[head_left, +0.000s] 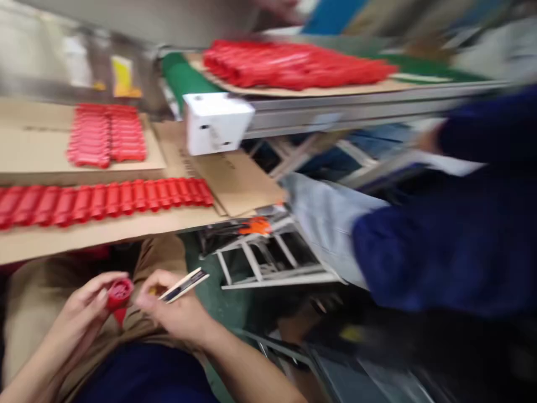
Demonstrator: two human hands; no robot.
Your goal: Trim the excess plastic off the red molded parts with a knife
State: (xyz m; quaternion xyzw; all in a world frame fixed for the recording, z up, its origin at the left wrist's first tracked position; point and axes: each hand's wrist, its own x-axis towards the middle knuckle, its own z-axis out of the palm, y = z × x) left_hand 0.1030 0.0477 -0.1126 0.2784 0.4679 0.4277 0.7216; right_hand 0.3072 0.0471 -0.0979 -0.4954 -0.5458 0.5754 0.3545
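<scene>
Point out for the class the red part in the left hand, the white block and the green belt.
Red part (120, 289): head view, its round end.
White block (217, 122): head view, its front face.
Green belt (180, 73): head view, its left end.

Tabletop (84, 245) at left, conveyor (184, 73) behind and right.
A row of tubes (113, 200) lies along the tabletop's front edge, two stacks (90, 135) sit behind on cardboard (33, 140), and a tube pile (293, 64) rests on the conveyor.
</scene>
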